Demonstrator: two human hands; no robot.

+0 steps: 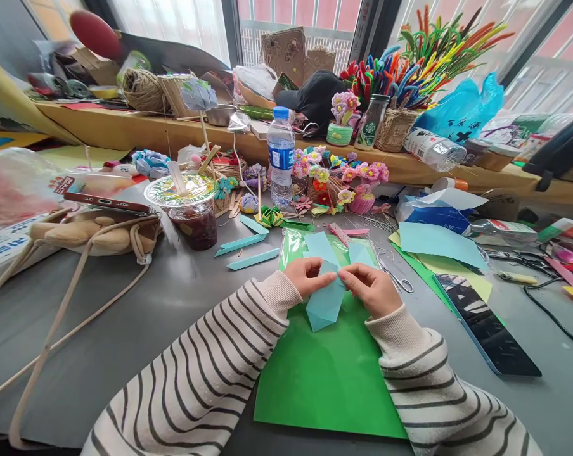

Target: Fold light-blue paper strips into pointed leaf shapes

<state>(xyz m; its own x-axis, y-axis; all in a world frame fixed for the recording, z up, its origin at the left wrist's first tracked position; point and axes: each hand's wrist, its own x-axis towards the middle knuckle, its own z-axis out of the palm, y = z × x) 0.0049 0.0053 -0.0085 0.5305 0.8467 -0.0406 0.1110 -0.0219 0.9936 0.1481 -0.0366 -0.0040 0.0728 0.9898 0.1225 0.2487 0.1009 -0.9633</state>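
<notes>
A strip of light blue paper [325,303] with a folded, pointed near end is held above a green sheet [329,380]. My left hand [308,275] grips the paper's left side, thumb on top. My right hand [368,285] pinches its right edge with thumb and fingertips. The two hands nearly meet at the paper's middle. Beyond them the far part of the strip reaches up over the green sheet, and another light blue piece [361,254] lies by my right hand. The undersides of the fingers are hidden.
Scissors [401,282] lie right of the green sheet, near a dark phone [486,323]. Blue paper strips [253,258], an iced drink cup [191,215] and a bag [101,237] are on the left. A water bottle [281,158] and pipe-cleaner flowers [357,174] stand behind.
</notes>
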